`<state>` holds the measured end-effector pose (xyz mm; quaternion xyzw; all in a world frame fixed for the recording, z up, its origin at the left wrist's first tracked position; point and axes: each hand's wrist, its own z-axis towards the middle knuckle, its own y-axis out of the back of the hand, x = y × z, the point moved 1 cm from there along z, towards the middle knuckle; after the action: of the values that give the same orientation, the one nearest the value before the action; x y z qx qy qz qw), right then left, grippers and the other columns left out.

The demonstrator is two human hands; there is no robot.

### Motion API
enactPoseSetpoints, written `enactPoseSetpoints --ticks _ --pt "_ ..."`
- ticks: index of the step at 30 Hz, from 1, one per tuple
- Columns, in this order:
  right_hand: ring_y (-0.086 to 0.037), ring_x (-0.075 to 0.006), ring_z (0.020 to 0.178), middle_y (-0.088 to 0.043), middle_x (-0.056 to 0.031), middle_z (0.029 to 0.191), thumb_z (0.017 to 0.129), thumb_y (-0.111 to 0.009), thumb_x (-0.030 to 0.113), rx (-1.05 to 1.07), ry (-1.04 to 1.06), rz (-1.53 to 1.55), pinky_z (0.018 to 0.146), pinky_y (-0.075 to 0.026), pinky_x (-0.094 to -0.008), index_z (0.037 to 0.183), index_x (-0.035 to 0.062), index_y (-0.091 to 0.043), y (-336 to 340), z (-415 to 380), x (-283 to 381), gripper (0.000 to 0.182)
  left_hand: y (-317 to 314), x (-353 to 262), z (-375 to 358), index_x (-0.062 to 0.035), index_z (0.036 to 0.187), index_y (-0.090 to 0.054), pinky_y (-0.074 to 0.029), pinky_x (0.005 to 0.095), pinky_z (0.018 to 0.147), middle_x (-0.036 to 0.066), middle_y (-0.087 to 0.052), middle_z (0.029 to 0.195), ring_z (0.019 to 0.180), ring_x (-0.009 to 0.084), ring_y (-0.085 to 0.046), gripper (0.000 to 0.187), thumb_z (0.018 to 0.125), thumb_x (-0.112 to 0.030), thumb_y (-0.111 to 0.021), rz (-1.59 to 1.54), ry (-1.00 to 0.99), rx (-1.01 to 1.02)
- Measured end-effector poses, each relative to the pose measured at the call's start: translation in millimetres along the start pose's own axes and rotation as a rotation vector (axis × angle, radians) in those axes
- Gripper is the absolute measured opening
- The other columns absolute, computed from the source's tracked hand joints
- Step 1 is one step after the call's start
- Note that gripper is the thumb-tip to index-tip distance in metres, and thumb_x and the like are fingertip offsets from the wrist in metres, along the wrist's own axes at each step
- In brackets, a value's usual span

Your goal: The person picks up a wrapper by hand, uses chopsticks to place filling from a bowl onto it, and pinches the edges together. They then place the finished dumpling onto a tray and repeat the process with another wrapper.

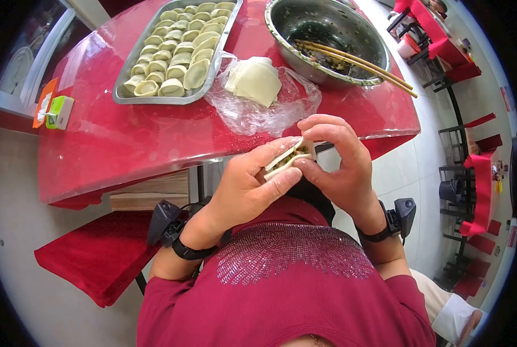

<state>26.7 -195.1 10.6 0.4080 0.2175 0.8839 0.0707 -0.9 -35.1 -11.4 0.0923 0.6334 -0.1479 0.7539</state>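
Between my two hands is a dumpling (292, 157), its pale wrapper folded around a greenish chopped filling that shows through the open top. My left hand (249, 182) pinches one end, thumb in front and fingers behind. At the other end, my right hand (344, 165) grips the wrapper's edge with thumb and fingers. Both hands are dusted with flour and held just off the table's near edge. Beyond them, a stack of wrappers (254, 81) lies on a crumpled clear plastic bag (241, 113). A metal tray (154, 100) to the left holds rows of folded dumplings (176, 58).
On the red-covered table (125, 136) stands a large steel bowl (284, 43) with leftover filling and chopsticks (362, 65) across its rim. A tissue packet (45, 104) and a green-and-white box (60, 113) sit at the left edge. A red-covered stool (99, 254) is below left.
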Motion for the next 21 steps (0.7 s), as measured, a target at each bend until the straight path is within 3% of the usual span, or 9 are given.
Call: enactPoseSetpoints --ticks 7,9,11,12,15,18,20,21 --pt "-0.054 -0.0147 0.079 -0.056 -0.0087 0.094 0.064 -0.073 0.005 0.032 -0.094 0.124 0.067 -0.045 -0.0244 0.095 0.0038 -0.052 6 -1 0 0.037 -3 1 -1 0.0026 0.114 -0.05 -0.044 0.0256 0.077 0.01 -0.058 0.1 0.089 0.0127 -0.055 0.031 0.086 -0.011 -0.052 -0.036 -0.024 -0.04" --pt "-0.054 -0.0126 0.076 -0.055 -0.0079 0.093 0.065 -0.073 0.006 0.046 -0.124 0.122 0.065 -0.045 -0.0227 0.095 0.0038 -0.053 7 -2 1 0.037 -1 4 4 0.0018 0.108 -0.054 -0.044 0.0244 0.076 0.01 -0.057 0.1 0.09 0.0122 -0.055 0.025 0.085 -0.01 -0.053 0.172 -0.3 -0.091" --pt "-0.053 -0.0091 0.069 -0.055 -0.0067 0.091 0.066 -0.073 0.006 0.103 -0.413 0.338 0.061 -0.044 -0.0207 0.097 0.0038 -0.053 7 -6 1 0.036 -2 6 4 0.0019 0.105 -0.056 -0.044 0.0239 0.076 0.01 -0.057 0.1 0.09 0.0124 -0.054 0.023 0.084 -0.009 -0.054 0.146 -0.288 -0.112" --pt "-0.053 -0.0091 0.069 -0.055 -0.0067 0.091 0.066 -0.073 0.006 0.102 -0.413 0.338 0.061 -0.044 -0.0207 0.097 0.0038 -0.053 6 -8 2 0.036 -2 7 3 0.0019 0.103 -0.057 -0.044 0.0234 0.076 0.01 -0.057 0.099 0.091 0.0125 -0.054 0.021 0.084 -0.007 -0.055 0.12 -0.276 -0.135" --pt "-0.053 -0.0066 0.066 -0.054 -0.0061 0.089 0.069 -0.071 0.005 0.026 -0.35 0.396 0.059 -0.045 -0.0204 0.098 0.0034 -0.052 1 -11 1 0.035 -4 3 -2 0.0028 0.102 -0.056 -0.044 0.023 0.075 0.01 -0.057 0.098 0.09 0.0129 -0.054 0.022 0.082 -0.005 -0.057 0.023 -0.1 -0.21" --pt "-0.055 -0.0102 0.069 -0.054 -0.0069 0.086 0.067 -0.071 0.004 -0.047 -0.183 0.325 0.06 -0.046 -0.023 0.095 0.0033 -0.054 3 -11 1 0.032 -7 2 -3 0.0032 0.102 -0.056 -0.044 0.0228 0.075 0.01 -0.057 0.098 0.089 0.0126 -0.054 0.022 0.082 -0.005 -0.058 -0.17 -0.011 -0.255" --pt "-0.057 -0.0155 0.073 -0.054 -0.0082 0.085 0.066 -0.071 0.002 0.034 0.055 0.05 0.062 -0.047 -0.0254 0.087 0.0028 -0.056 6 -5 3 0.026 -7 5 -4 0.0033 0.102 -0.056 -0.044 0.0226 0.075 0.01 -0.057 0.098 0.088 0.0124 -0.054 0.022 0.081 -0.005 -0.058 -0.139 -0.059 -0.244" --pt "-0.057 -0.0155 0.073 -0.054 -0.0082 0.085 0.066 -0.071 0.002 0.034 0.056 0.049 0.062 -0.047 -0.0254 0.087 0.0028 -0.056 6 -4 4 0.026 -6 7 -4 0.0034 0.102 -0.056 -0.044 0.0225 0.075 0.01 -0.057 0.099 0.088 0.0121 -0.054 0.022 0.081 -0.005 -0.058 -0.106 -0.108 -0.234"
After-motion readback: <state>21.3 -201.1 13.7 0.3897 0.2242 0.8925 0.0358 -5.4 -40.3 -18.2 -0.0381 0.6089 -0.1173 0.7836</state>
